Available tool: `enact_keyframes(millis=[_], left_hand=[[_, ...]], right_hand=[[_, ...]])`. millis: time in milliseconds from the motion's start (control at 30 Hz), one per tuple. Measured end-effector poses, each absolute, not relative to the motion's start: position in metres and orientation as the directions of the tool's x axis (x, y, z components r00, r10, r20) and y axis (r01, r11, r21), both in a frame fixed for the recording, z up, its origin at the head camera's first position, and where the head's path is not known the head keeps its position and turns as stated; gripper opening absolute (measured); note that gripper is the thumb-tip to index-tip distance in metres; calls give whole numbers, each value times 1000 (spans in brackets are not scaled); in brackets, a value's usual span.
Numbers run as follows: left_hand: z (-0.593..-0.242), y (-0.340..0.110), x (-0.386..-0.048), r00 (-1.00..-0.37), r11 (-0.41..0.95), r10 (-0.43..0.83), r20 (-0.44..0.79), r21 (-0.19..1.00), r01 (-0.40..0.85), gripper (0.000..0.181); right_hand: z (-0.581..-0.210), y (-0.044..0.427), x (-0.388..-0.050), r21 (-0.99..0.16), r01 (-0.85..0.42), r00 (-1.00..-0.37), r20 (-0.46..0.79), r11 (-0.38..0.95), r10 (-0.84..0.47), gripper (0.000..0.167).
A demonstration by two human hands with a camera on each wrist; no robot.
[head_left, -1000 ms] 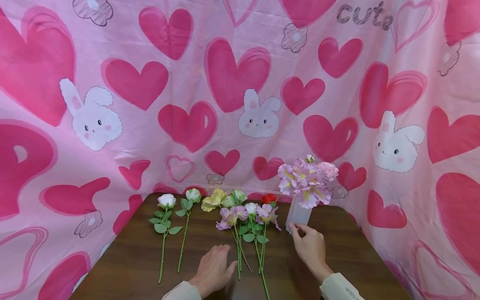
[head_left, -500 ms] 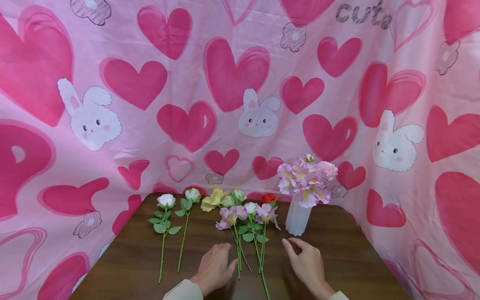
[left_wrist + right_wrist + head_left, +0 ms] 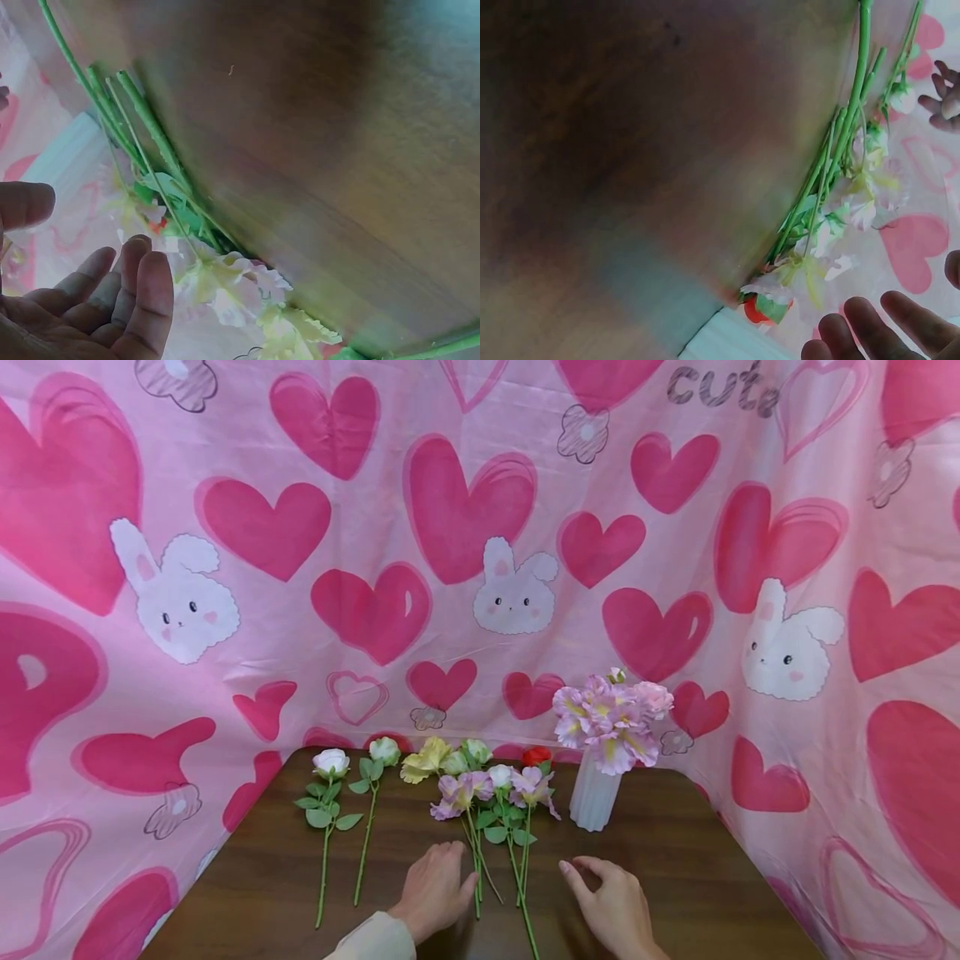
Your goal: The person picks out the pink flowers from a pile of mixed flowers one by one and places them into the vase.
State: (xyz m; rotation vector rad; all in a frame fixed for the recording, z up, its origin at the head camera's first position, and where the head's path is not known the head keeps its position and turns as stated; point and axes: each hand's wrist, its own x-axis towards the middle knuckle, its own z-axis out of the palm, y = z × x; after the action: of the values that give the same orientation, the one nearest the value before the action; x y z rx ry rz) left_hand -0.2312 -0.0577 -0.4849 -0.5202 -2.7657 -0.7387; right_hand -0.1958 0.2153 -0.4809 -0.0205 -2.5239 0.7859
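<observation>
My left hand [image 3: 435,892] hovers over or rests on the table just left of the pile of flower stems, fingers loosely bent, holding nothing. To the right of those stems is my right hand [image 3: 613,906], its thumb and fingers apart and nothing between them. Behind it stands a white ribbed vase [image 3: 595,797] filled with purple-and-yellow flowers [image 3: 607,722] and a pink flower [image 3: 654,700]. Between the hands lie purple flowers [image 3: 459,793], a yellow flower [image 3: 427,760], a red flower [image 3: 537,757] and several white ones, stems toward me. In the left wrist view the left fingers [image 3: 150,300] are relaxed.
Two single white roses lie apart at the left: one white rose [image 3: 332,764] with broad leaves, and another greenish-white rose [image 3: 384,752]. The brown table [image 3: 247,877] has a rounded far edge. A pink cloth [image 3: 360,527] with hearts and rabbits hangs behind and at both sides.
My right hand has let go of the vase's base and drawn back toward me, away from it. The vase stays upright. My left hand has barely shifted.
</observation>
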Motion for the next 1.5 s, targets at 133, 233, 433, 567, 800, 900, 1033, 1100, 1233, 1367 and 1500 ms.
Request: enact_keyframes(millis=[133, 233, 433, 567, 800, 900, 1033, 1100, 1233, 1367, 1500], left_hand=[[-483, -52, -238, -922, 824, 260, 288, 432, 368, 30], [-482, -47, -244, -928, 830, 239, 285, 435, 348, 30], [-482, -40, -250, -944, 824, 208, 255, 475, 310, 29], [-485, -36, -252, -953, 826, 198, 230, 483, 289, 30], [-488, -31, -257, -967, 828, 182, 179, 502, 249, 33], [-489, -29, -260, -970, 828, 169, 175, 508, 236, 34], [-489, -26, -265, -973, 835, 157, 172, 503, 224, 39], [-489, -24, -267, -973, 835, 154, 170, 505, 220, 40], [-489, -19, -271, -973, 838, 156, 171, 498, 222, 41], [-491, -15, -274, -973, 847, 164, 161, 483, 222, 43], [-492, -12, -276, -976, 852, 162, 143, 479, 212, 45]], right_hand=[[-482, 215, -193, -541, -113, -887, 432, 833, 161, 37], [-481, 214, -191, -546, -94, -898, 408, 832, 166, 39], [-481, 214, -187, -544, -66, -917, 364, 836, 165, 34], [-484, 215, -186, -534, -48, -928, 337, 844, 160, 34], [-488, 216, -184, -528, -40, -927, 337, 848, 166, 36], [-488, 216, -183, -522, -35, -931, 327, 852, 162, 37], [-487, 216, -182, -518, -31, -937, 312, 855, 156, 39], [-487, 216, -182, -523, -31, -937, 311, 852, 157, 38], [-486, 216, -182, -531, -28, -936, 312, 847, 165, 38], [-485, 216, -182, -533, -29, -935, 313, 846, 165, 38], [-484, 214, -181, -533, -33, -933, 320, 845, 166, 36]])
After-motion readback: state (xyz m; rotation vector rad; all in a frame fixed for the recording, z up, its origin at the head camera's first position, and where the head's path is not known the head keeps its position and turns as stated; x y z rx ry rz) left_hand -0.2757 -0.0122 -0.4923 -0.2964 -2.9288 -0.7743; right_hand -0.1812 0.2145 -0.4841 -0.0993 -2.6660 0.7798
